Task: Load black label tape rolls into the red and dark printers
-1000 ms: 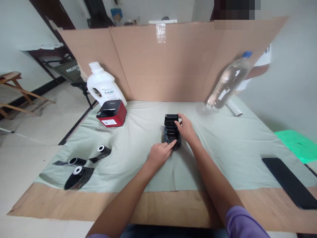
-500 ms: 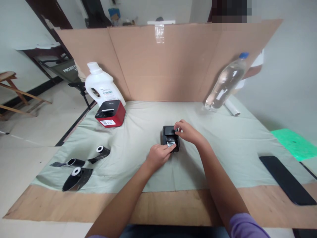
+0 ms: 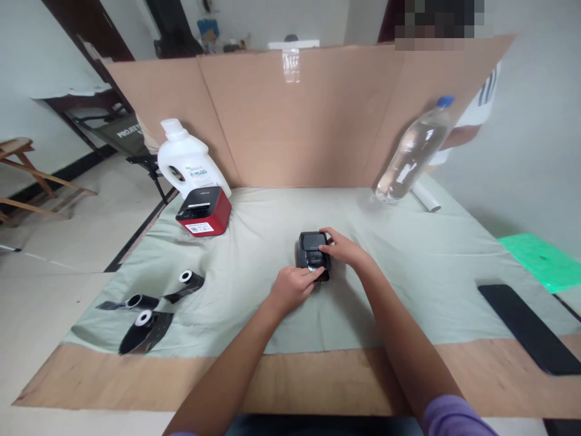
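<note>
A small black printer (image 3: 309,247) sits on the pale green cloth (image 3: 254,242) in the middle of the table. My right hand (image 3: 345,249) rests on its lid from the right, fingers curled over the top. My left hand (image 3: 291,287) is at its front edge, pinching a shiny strip of film that sticks out of the printer. The lid lies down flat on the body.
A red and black printer (image 3: 203,210) and a white jug (image 3: 189,160) stand at the back left. Three black film rolls (image 3: 149,303) lie at the left. A clear bottle (image 3: 412,151) leans on the cardboard wall (image 3: 290,115). A black phone (image 3: 529,327) lies at the right.
The printer's lid, raised a second ago, has been pushed down flat by my right hand. My left hand stays at the front, pinching the film strip.
</note>
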`<control>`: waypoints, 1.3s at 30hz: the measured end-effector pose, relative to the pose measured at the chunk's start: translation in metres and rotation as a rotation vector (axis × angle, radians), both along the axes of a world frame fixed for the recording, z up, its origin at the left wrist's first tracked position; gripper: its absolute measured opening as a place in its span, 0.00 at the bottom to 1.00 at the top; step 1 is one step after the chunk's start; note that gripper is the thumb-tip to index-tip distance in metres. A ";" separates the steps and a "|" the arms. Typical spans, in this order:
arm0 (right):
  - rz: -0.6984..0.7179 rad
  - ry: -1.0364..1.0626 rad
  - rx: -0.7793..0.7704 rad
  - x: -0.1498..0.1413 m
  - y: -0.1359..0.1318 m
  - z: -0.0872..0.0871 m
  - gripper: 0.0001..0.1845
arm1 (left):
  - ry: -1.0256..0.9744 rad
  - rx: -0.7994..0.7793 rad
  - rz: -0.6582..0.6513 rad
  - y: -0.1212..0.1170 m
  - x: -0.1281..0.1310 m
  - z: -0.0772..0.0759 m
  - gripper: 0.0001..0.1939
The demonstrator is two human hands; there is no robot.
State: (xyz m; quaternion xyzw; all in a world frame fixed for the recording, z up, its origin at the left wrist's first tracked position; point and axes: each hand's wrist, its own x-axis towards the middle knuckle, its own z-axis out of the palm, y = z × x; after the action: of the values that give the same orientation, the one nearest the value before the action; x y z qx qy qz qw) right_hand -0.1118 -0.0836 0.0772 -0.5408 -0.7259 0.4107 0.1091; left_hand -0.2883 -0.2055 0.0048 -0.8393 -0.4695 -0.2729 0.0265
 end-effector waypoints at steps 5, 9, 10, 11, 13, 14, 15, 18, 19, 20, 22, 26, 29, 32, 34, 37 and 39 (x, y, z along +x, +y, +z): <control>0.001 0.082 -0.058 0.004 0.001 -0.008 0.33 | -0.153 -0.076 0.152 0.007 -0.015 0.013 0.27; 0.013 0.124 -0.075 0.007 0.007 -0.010 0.34 | -0.511 -0.339 0.357 0.030 -0.025 0.020 0.27; 0.012 0.133 -0.068 0.008 0.008 -0.010 0.33 | -0.581 -0.423 0.354 0.037 -0.027 0.021 0.28; 0.014 0.139 -0.058 0.011 0.008 -0.010 0.32 | -0.626 -0.501 0.338 0.044 -0.027 0.022 0.30; 0.032 0.146 -0.039 0.017 0.004 -0.011 0.29 | -0.646 -0.627 0.308 0.054 -0.027 0.023 0.33; 0.056 0.143 -0.024 0.021 0.000 -0.013 0.29 | -0.640 -0.675 0.301 0.057 -0.027 0.024 0.34; 0.092 0.129 0.009 0.025 -0.007 -0.016 0.31 | -0.632 -0.716 0.295 0.059 -0.027 0.025 0.35; 0.186 0.038 0.230 0.031 -0.037 -0.034 0.46 | -0.626 -0.809 0.296 0.062 -0.025 0.027 0.36; 0.186 0.008 0.316 0.031 -0.048 -0.041 0.51 | -0.629 -0.815 0.295 0.062 -0.024 0.028 0.36; 0.167 -0.014 0.384 0.030 -0.056 -0.047 0.54 | -0.631 -0.801 0.285 0.063 -0.023 0.028 0.36; 0.101 -0.021 0.450 0.030 -0.066 -0.057 0.55 | -0.635 -0.731 0.254 0.067 -0.015 0.028 0.35; 0.030 0.000 0.488 0.066 -0.051 -0.055 0.48 | -0.601 -0.703 0.231 0.093 0.027 0.035 0.36; -0.046 -0.028 0.535 0.127 -0.025 -0.046 0.44 | -0.575 -0.727 0.203 0.127 0.086 0.043 0.38; -0.155 -0.102 0.572 0.194 -0.004 -0.043 0.45 | -0.583 -0.762 0.109 0.162 0.157 0.047 0.37; -0.205 -0.152 0.574 0.233 0.005 -0.044 0.46 | -0.596 -0.812 0.042 0.181 0.199 0.045 0.37; -0.253 -0.215 0.544 0.273 0.011 -0.049 0.46 | -0.578 -0.850 -0.016 0.199 0.243 0.038 0.36; -0.279 -0.243 0.524 0.286 0.013 -0.053 0.45 | -0.550 -0.857 -0.032 0.205 0.259 0.033 0.36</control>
State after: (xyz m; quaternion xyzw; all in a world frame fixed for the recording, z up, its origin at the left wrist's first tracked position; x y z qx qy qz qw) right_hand 0.1744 -0.0711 0.0245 -0.6337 -0.7336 0.1233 0.2123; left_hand -0.0289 -0.0003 0.0378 -0.6788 -0.5161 -0.2669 -0.4491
